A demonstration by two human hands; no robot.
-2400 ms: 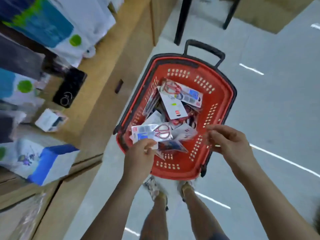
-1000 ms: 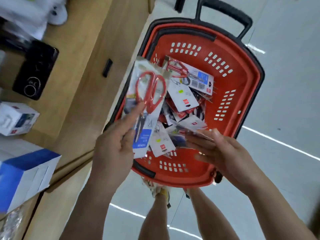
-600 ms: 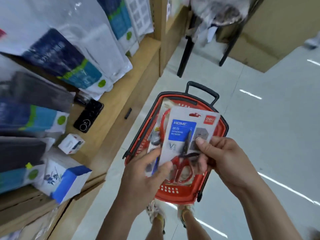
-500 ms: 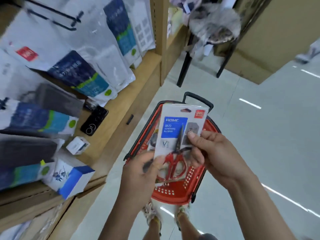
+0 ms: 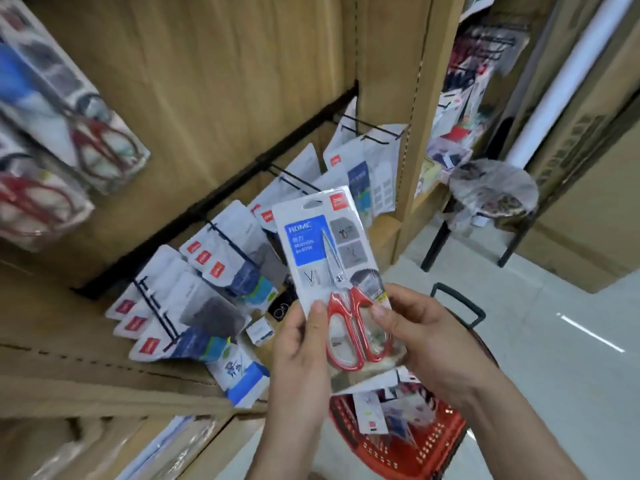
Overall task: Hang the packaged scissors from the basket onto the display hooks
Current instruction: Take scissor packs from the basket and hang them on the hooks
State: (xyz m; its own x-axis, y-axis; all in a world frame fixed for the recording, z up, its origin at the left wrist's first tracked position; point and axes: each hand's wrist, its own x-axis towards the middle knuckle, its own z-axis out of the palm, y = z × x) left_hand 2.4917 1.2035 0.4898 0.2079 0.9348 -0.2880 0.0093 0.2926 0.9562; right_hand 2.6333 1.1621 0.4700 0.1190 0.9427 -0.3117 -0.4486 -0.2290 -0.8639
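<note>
A head-worn camera looks down at 2 bare hands holding up 1 pack of scissors in front of a wooden shop display. The pack is a white card under clear plastic, upright and leaning a little to the left, with a blue label near its top and a hanging slot above that. The scissors inside point blades up, with red handles at the bottom.

The left hand pinches the pack's lower left edge, thumb flat on the front and fingers curled behind. The right hand pinches the lower right edge the same way, thumb on the front beside the red handles. An edge of clear packaging shows just below the handles; whether it belongs to a second pack cannot be told.

The pack hangs on nothing. Behind it, black wire display hooks stick out from a black rail on the wooden back panel, carrying rows of white packets. At upper left, blurred packs of red-handled scissors hang close to the camera.

Below the hands, a red basket stands on the pale floor, its black handle raised, with more packs lying inside. A blue-and-white box sits on the shelf ledge. A round stool stands at right.
</note>
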